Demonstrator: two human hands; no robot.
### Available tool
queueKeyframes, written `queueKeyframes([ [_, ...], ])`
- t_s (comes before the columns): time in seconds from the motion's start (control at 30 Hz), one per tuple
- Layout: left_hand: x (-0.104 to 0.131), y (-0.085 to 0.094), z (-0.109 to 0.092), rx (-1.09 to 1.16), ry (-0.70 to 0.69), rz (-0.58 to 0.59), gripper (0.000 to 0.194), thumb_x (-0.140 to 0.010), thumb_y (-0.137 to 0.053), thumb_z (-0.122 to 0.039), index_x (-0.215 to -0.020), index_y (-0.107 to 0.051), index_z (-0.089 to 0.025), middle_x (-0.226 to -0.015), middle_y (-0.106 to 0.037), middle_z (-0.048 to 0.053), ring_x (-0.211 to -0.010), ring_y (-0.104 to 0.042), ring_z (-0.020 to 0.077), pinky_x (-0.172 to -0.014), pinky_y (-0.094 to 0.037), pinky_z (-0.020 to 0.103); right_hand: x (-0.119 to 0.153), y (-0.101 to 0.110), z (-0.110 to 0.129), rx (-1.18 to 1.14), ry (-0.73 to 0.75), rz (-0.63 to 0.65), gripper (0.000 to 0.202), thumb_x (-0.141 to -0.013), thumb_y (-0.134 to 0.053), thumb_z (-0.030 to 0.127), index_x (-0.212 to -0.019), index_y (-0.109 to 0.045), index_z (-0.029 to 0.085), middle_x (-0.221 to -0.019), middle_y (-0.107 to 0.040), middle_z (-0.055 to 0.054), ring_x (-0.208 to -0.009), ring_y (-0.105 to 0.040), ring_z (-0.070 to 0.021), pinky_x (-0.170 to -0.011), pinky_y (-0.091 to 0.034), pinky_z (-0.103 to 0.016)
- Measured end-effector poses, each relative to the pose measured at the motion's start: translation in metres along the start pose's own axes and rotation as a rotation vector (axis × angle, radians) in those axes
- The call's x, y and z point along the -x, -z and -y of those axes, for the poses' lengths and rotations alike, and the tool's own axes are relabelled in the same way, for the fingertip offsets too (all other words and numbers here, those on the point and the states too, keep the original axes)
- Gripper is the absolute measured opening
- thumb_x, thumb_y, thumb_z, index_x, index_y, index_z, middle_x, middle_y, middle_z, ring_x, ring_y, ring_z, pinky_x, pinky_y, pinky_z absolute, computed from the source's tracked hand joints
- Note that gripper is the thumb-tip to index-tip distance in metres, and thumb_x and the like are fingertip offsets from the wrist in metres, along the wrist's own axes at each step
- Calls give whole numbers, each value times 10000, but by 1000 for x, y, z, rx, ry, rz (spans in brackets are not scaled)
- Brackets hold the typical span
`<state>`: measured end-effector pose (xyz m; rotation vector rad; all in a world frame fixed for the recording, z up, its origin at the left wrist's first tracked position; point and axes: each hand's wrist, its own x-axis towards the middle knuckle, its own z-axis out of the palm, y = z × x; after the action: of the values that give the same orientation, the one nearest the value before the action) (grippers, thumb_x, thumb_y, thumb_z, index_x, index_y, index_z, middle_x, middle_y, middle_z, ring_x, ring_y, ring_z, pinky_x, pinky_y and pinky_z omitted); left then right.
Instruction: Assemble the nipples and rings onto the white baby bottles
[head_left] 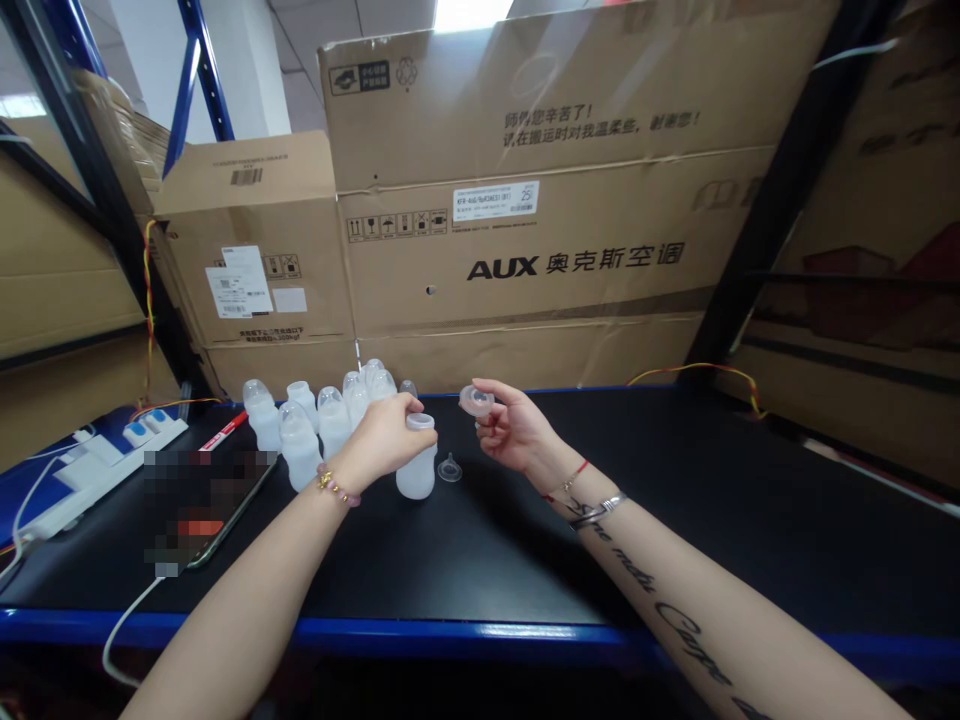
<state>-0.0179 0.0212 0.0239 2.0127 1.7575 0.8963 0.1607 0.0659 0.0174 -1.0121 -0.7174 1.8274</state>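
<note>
My left hand (382, 435) is closed around the upper part of a white baby bottle (416, 472), which stands upright and uncapped on the black tabletop. Raised to the right of it, my right hand (514, 425) pinches a translucent round collar ring (477, 401) between thumb and fingers. On the table just right of the bottle lies a clear silicone nipple (450, 469). Behind and left of my left hand stand several more white bottles (300, 450), most with clear domed caps. A small clear dome (407, 388) shows partly behind my left hand.
At the left lie a phone (232, 510) on a white cable, a red marker (225, 432) and a white power strip (105, 480). Large cardboard sheets (570, 330) wall off the back. The table's blue front edge (465, 634) runs beneath my forearms.
</note>
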Motion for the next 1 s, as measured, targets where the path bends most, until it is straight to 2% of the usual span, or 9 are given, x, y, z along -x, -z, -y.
queueKeyframes([
  [0.2,5,5,7,-41,-31,94,647,-615,-745,-474,-1152,-589,-148,-1047,-672,118,-958,-627,279,-752,-461,333,0,-1,0,-23,15,33,283,-814,-622,340,-629,-502,163,-411,-351,76,-332,-208,-22,-303,-178,-136],
  [0.37,12,-4,6,-47,-10,176,632,-571,-780,-401,-1113,-551,-170,-969,-661,88,-877,-627,258,-709,-444,320,1,-2,-1,-11,7,43,298,-806,-635,332,-609,-483,168,-422,-361,72,-339,-216,-22,-306,-186,-136],
  [0.5,12,-12,2,62,30,105,668,-539,-803,-327,-1107,-488,-170,-966,-639,78,-804,-624,215,-663,-441,300,0,-1,-3,30,23,33,294,-783,-662,326,-605,-482,175,-428,-369,71,-345,-219,-27,-301,-194,-144],
  [0.63,8,-12,0,143,-27,22,538,-548,-799,-323,-995,-529,-193,-893,-649,41,-765,-617,195,-619,-439,282,-1,-2,-4,95,45,48,313,-776,-667,333,-590,-463,184,-438,-367,70,-346,-215,-30,-300,-189,-152],
  [0.73,5,-13,0,219,-89,68,438,-585,-774,-312,-966,-595,-192,-868,-675,31,-759,-627,190,-621,-457,275,-1,-3,-5,91,38,58,313,-785,-654,317,-585,-458,177,-443,-359,74,-344,-216,-23,-304,-187,-143],
  [0.83,4,-17,0,242,-142,122,376,-649,-732,-328,-994,-657,-198,-921,-702,40,-814,-645,204,-704,-486,292,-1,-4,-5,71,38,75,300,-790,-642,293,-584,-462,171,-437,-340,82,-341,-212,-18,-307,-180,-135],
  [1.0,6,-24,-2,213,-181,82,465,-722,-675,-343,-1176,-634,-250,-1054,-713,33,-916,-658,227,-809,-496,309,-3,-4,-10,115,58,108,303,-783,-642,280,-580,-442,179,-410,-328,88,-343,-183,-25,-314,-168,-150],
])
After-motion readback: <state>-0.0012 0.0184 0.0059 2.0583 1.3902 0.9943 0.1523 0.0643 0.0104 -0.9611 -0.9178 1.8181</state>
